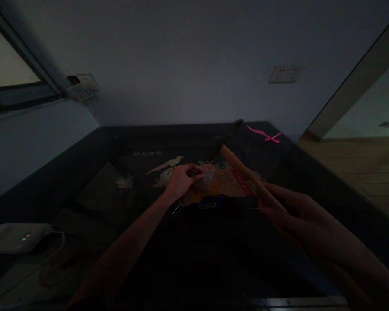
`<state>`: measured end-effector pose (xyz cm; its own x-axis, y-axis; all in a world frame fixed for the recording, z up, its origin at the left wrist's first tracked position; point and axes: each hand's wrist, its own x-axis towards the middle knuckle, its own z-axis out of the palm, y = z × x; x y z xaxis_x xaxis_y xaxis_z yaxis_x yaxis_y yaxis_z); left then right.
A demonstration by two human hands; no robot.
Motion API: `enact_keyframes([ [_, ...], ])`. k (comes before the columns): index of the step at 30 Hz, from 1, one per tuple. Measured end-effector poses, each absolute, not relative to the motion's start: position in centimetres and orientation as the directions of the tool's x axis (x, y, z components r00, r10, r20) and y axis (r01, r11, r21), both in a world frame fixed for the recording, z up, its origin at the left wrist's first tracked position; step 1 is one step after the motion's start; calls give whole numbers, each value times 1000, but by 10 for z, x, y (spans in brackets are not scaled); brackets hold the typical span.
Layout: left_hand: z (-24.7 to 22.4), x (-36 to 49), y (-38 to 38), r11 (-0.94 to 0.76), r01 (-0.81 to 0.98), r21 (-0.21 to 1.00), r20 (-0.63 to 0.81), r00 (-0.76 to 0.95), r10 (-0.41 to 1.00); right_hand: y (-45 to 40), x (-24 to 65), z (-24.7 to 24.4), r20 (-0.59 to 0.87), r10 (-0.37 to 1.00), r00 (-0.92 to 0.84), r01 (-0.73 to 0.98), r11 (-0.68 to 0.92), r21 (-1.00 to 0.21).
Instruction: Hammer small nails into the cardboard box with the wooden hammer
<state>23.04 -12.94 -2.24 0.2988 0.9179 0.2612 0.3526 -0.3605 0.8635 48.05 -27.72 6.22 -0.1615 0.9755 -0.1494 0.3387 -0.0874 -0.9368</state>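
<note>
The right hand's (294, 205) grip closes around a hammer (235, 158). The left hand's (181, 178) curled fingers meet a speckled piece (228, 180) on the counter (181, 142), their hold too dark to tell; work seems underway, what remains unclear

A hammer-like tool (236, 160), its handle wooden and warm brown, slants across the dim scene; the handle runs from lower right to upper left and ends at a dark, elongated head (218, 147), which lies crosswise to it, one narrow end pointing up and to the right; near the head, a flat, patterned packet (228, 182) rests mid-table, longer from side to side; its tan face is speckled with dark dots, a red band marks its right end, and orange shows toward the left; a blue patch with pale marking shows along its near edge; its contents cannot be made out.
</note>
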Motion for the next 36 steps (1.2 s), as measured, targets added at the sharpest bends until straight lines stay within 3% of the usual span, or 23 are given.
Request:
enact_keyframes([
  [5,-22,233,-131,-363,356,861,274,277,921,-261,471,68,-154,958,-242,432,-36,-901],
  [12,-25,233,-132,-359,385,850,277,253,927,-254,465,75,-41,974,-223,446,64,-893],
  [18,-25,232,-133,-371,444,815,273,270,923,-256,463,76,-92,961,-262,496,53,-867],
  [22,-24,233,-134,-375,430,821,268,291,919,-259,464,75,-37,968,-249,516,100,-851],
  [27,-27,232,-132,-381,440,813,286,269,920,-258,466,64,-93,974,-205,499,22,-866],
  [36,-23,233,-134,-383,479,790,274,284,919,-261,462,70,-30,977,-213,489,80,-869],
])
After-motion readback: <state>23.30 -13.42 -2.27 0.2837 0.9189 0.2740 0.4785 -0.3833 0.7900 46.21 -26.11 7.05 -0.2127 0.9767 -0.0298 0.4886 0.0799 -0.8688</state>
